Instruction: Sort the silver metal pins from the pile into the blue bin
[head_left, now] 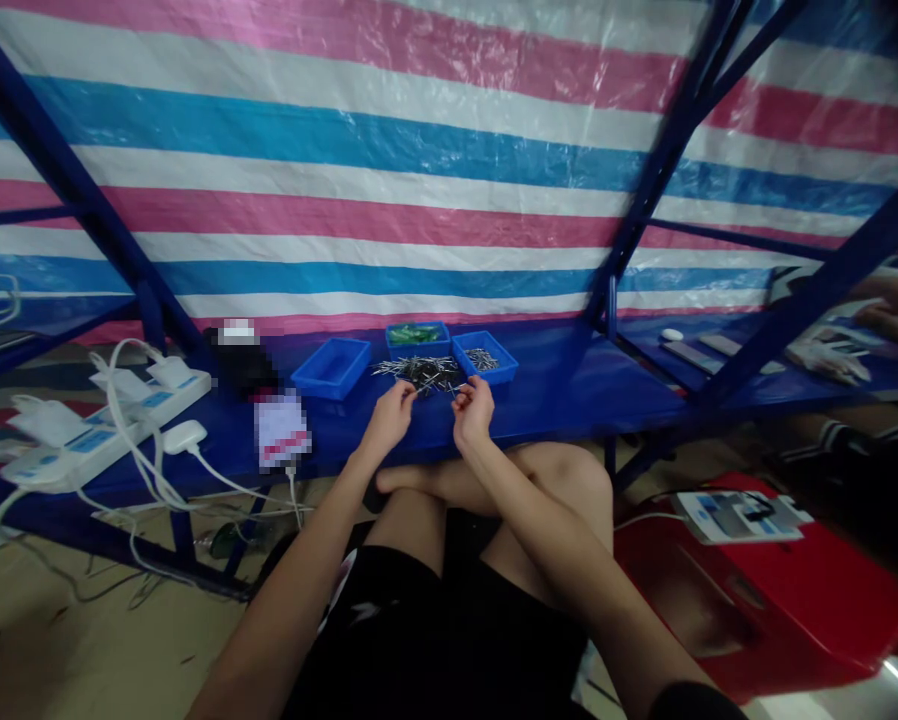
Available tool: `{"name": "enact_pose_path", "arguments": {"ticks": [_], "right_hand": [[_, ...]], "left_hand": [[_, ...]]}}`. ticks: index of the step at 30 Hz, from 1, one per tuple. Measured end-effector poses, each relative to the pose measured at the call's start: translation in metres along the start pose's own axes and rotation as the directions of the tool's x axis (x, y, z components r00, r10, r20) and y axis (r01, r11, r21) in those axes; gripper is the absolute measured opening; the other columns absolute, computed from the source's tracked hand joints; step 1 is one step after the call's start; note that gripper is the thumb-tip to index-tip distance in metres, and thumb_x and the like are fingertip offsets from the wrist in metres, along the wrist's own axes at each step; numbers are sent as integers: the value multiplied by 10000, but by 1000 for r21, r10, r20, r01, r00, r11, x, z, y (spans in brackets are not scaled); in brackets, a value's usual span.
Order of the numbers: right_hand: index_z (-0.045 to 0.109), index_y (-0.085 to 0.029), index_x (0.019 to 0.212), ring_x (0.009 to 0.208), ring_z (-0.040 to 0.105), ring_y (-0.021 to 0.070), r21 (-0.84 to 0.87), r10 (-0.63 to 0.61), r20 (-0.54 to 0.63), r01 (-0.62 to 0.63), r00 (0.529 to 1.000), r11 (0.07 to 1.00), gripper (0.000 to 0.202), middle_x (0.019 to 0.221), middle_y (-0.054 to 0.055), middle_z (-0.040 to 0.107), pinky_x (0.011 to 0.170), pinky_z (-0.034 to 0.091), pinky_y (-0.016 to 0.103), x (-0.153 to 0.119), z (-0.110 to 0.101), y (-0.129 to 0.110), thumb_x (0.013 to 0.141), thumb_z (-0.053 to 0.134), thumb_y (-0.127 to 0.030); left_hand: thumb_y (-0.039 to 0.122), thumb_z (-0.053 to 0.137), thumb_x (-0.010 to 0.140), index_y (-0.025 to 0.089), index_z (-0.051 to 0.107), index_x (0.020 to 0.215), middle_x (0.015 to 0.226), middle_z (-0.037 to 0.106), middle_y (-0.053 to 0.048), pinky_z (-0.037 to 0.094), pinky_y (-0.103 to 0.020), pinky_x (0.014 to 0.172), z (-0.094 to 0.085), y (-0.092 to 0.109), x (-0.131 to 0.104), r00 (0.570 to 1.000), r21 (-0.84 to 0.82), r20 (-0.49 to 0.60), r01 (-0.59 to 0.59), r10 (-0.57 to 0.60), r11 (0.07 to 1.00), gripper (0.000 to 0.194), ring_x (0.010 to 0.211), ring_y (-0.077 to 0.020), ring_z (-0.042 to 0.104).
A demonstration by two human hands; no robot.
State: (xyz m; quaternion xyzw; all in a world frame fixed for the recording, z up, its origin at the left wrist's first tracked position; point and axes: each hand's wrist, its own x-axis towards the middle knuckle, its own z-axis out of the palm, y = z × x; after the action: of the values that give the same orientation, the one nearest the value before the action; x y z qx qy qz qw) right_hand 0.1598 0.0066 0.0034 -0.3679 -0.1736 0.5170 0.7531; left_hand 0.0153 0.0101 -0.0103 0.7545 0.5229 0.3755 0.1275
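A loose pile of thin black and silver stick-like pieces lies on the blue tabletop, near its front edge. At the pile's lower left, my left hand is closed in a pinch; what its fingertips hold is too small to make out. My right hand sits at the lower right of the pile, finger and thumb pinched on what looks like a thin silver stick. Just behind the right hand stands a blue tray of small silver pieces. Behind the pile, another blue tray contains green pieces.
A third blue tray stands left of the pile. Farther left are a white power strip with trailing cables and a blurred-out object. Blue metal posts frame the table. At right are a red stool and another person's hand.
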Motion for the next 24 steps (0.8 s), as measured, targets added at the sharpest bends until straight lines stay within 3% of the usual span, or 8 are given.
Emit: {"name": "enact_pose_path", "arguments": {"ticks": [2,4,9,14,18,21,24], "right_hand": [[498,-204,906,494,483,51,-105,83,115,-71,990,992,263,696,-48,531,431,370,159,-2,1,4,719,562,-377],[521,-212,942,556,533,71,-245,108,245,-46,963,968,289,759,-32,567,452,396,168,-2,1,7,722,564,-396],[584,-202,910,667,589,109,-542,40,498,276,866,794,213,771,-18,610,550,463,204,7,-3,8,764,522,-344],[621,-199,911,701,618,114,-625,30,689,574,724,529,178,781,-4,654,690,475,233,11,-10,2,819,471,-227],[632,-199,914,714,619,130,-633,72,766,729,639,262,173,781,18,672,696,443,228,5,-11,-5,838,478,-181],[631,-201,907,748,614,141,-644,86,765,761,639,72,172,818,36,675,690,412,220,0,-9,-10,866,464,-202],[611,-204,948,799,608,142,-642,97,762,766,640,-13,187,883,45,671,691,386,209,-3,-7,-14,894,433,-220]], "left_hand": [[245,400,858,182,525,887,815,605,-41,422,-274,708,2,-1,0,998,-112,42,-37,42,993,143,753,-169,572],[237,411,845,179,529,866,820,606,-41,415,-273,709,2,-2,0,997,-162,59,-41,51,986,133,760,-169,565],[240,414,838,180,529,848,826,619,-38,418,-279,726,-2,0,-2,992,-230,120,-1,29,973,129,780,-170,572],[272,447,817,172,508,838,794,609,-35,443,-284,723,-5,-2,-2,995,-384,80,89,-63,919,118,777,-166,581],[318,474,804,164,497,824,757,599,-30,465,-273,680,-7,-3,-1,989,-526,84,151,-126,837,157,760,-164,595],[346,499,794,153,533,861,783,619,-43,477,-284,696,-8,-2,0,987,-544,97,161,-129,823,207,761,-168,605],[362,545,769,142,572,880,796,639,-54,481,-303,729,-8,0,-1,989,-540,106,140,-98,830,247,765,-177,610]]}}
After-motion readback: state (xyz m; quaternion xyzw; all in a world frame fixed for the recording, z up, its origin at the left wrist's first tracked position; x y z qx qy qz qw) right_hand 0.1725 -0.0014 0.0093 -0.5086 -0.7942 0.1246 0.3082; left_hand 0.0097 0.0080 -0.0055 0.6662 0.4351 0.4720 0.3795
